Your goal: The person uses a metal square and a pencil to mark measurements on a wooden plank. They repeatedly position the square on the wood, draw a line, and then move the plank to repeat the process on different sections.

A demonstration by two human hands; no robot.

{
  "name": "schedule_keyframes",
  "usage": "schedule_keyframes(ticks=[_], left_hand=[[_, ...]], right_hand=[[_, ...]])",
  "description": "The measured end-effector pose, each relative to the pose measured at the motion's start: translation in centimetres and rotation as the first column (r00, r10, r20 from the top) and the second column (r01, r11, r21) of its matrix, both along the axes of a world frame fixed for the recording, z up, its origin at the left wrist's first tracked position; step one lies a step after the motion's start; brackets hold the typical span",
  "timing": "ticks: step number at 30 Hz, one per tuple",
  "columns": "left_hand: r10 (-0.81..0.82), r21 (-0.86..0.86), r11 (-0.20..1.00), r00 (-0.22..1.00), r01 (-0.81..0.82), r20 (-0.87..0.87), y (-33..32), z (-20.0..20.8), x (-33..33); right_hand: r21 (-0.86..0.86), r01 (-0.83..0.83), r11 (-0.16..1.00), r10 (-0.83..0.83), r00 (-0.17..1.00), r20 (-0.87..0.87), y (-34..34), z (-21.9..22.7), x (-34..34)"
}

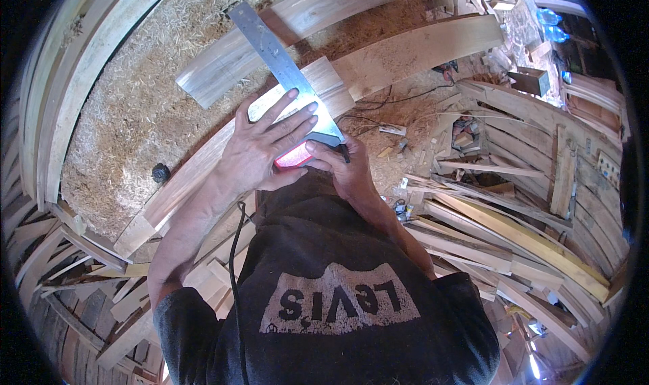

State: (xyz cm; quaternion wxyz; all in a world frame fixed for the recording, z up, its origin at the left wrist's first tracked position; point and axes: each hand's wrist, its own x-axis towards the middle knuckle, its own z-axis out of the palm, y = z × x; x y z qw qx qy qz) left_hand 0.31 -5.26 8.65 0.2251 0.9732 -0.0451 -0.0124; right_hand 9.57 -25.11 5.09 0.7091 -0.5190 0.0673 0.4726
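A square (270,49) with a long, wide metal blade and a red and dark stock lies across a pale wooden board (193,166). My left hand (260,145) holds it down, fingers spread over the blade and thumb beside the red part of the stock. At the stock's dark end is my right hand (348,169), bent, with its thumb tip against the stock. A short, dark, pencil-like stick (346,154) shows between its fingers; its exact kind is unclear. The blade's far end reaches over a second board (226,67).
Wood shavings (128,121) cover the surface beyond the boards, with a small black lump (161,173) among them. A further curved plank (419,54) lies to the far right. Stacked timber (514,229) fills the right side. A black cable (233,270) runs down my front.
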Motion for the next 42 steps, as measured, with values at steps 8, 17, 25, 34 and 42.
schedule_keyframes(ticks=[8, 17, 25, 34, 42], left_hand=[[0.008, 0.009, 1.000, 1.000, -0.008, 0.007, 0.0, 0.1, 0.1], [0.038, 0.016, 0.999, 0.999, -0.038, 0.033, -0.4, -0.2, -0.2], [0.036, 0.007, 0.999, 0.999, -0.036, 0.039, -0.4, 0.1, 0.0], [0.044, -0.005, 0.999, 0.998, -0.044, 0.050, -0.3, -0.3, -0.3], [0.031, 0.040, 0.999, 0.998, -0.034, 0.062, -0.5, -0.2, -0.1]], right_hand=[[-0.050, -0.085, 0.995, 0.088, 0.994, 0.062, -0.3, 0.0, 0.3], [-0.280, 0.251, 0.927, -0.020, 0.776, 0.630, -6.3, 3.5, 10.6], [-0.438, -0.199, 0.877, 0.480, 0.412, 0.775, 5.4, 6.3, 10.9], [-0.717, -0.262, 0.646, 0.743, 0.001, 0.669, 4.3, 8.5, 11.1], [-0.510, -0.193, 0.838, 0.543, 0.222, 0.810, 6.5, 6.9, 10.7]])
